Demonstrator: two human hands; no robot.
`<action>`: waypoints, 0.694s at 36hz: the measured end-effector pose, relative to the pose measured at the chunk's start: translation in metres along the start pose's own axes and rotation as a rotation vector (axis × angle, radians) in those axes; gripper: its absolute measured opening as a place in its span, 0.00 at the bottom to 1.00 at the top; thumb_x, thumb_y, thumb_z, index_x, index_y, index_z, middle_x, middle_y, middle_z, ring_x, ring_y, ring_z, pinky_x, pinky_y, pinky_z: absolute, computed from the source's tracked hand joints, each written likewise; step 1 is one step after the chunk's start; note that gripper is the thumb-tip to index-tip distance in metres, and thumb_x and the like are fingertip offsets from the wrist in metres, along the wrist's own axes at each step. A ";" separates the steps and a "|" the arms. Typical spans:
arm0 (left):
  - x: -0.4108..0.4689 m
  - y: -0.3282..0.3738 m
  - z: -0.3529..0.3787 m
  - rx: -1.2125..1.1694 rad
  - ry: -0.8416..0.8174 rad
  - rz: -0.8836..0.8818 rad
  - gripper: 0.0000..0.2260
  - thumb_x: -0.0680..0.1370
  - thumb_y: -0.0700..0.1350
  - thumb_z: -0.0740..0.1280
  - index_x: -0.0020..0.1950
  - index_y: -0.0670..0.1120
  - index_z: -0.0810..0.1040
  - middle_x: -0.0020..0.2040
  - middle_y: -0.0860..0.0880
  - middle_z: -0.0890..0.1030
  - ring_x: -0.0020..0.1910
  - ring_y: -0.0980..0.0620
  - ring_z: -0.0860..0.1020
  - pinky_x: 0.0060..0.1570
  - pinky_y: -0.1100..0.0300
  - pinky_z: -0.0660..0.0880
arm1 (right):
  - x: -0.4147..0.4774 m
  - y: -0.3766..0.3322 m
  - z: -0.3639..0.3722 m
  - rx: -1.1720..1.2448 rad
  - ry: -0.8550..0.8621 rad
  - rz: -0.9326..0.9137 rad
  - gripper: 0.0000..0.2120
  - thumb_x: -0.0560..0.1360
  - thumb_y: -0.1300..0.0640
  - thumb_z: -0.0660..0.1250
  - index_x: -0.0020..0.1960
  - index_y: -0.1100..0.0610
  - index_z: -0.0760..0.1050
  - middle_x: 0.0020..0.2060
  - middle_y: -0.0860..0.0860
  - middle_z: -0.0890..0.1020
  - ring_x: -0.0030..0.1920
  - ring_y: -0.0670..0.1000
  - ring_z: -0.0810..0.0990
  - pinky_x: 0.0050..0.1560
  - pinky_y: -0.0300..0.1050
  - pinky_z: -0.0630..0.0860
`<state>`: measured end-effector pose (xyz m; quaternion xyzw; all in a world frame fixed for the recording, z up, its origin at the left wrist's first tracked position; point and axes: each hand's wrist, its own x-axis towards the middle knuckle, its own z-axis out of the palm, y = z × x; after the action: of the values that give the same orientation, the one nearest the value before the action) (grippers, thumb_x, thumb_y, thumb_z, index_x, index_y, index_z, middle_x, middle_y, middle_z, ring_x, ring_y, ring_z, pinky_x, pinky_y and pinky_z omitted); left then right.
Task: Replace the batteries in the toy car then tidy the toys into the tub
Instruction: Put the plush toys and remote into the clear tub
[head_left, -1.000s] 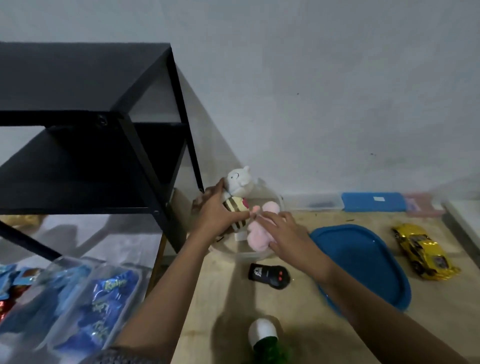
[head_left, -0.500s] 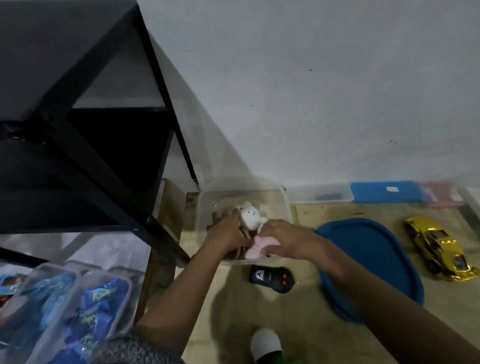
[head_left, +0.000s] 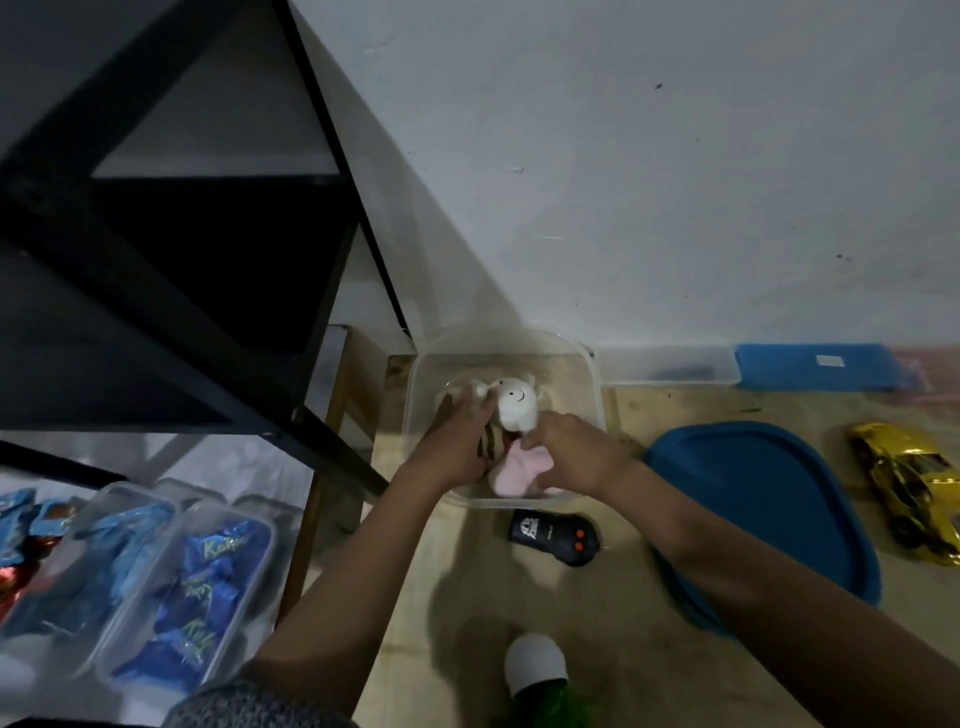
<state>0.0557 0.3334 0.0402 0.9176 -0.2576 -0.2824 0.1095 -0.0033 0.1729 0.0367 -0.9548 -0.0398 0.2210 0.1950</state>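
My left hand (head_left: 457, 441) is reaching down into the clear tub (head_left: 589, 374), fingers curling round the striped body of the plush toy (head_left: 514, 405) and holding it. My right hand (head_left: 576, 457) is coming in from the other side, fingertips pinching the pink plush (head_left: 519, 470) just below; I cannot tell whether that pink part belongs to the same toy.

The plush toy is soft and fuzzy, with a round white head, a small stitched face and brown-and-cream stripes. It is lying inside the tub, between my two hands. The tub is thin, see-through plastic, squarish with rounded corners, sitting on the pale wooden table (head_left: 623, 623) against the wall.

The toy car (head_left: 909, 488), shiny metallic yellow, is sitting well apart from my right hand, beyond the flat blue lid (head_left: 763, 499). The black remote (head_left: 553, 538), smooth with two red buttons, is lying just in front of the tub, under my right forearm.
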 end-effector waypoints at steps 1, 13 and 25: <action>-0.002 -0.001 0.002 -0.004 0.016 -0.008 0.36 0.78 0.43 0.64 0.77 0.49 0.42 0.78 0.45 0.43 0.76 0.42 0.43 0.73 0.53 0.48 | -0.001 0.000 0.000 0.003 0.009 0.001 0.27 0.68 0.52 0.74 0.66 0.53 0.72 0.61 0.55 0.72 0.61 0.56 0.72 0.59 0.47 0.70; -0.016 -0.005 0.016 -0.033 0.151 -0.033 0.29 0.79 0.43 0.60 0.77 0.50 0.50 0.78 0.46 0.47 0.76 0.45 0.46 0.73 0.53 0.54 | -0.018 0.000 0.013 0.024 0.098 0.025 0.20 0.73 0.54 0.66 0.64 0.51 0.73 0.60 0.53 0.73 0.59 0.56 0.74 0.56 0.53 0.73; -0.105 0.001 0.052 -0.202 0.610 0.205 0.16 0.79 0.46 0.61 0.65 0.43 0.75 0.67 0.45 0.72 0.68 0.49 0.68 0.62 0.53 0.70 | -0.087 -0.008 0.044 0.232 0.499 -0.436 0.07 0.75 0.56 0.64 0.49 0.55 0.80 0.42 0.48 0.82 0.42 0.45 0.78 0.40 0.33 0.70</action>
<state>-0.0494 0.3860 0.0464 0.9135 -0.2748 -0.0067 0.3000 -0.1003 0.1812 0.0390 -0.9199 -0.1682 -0.0629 0.3486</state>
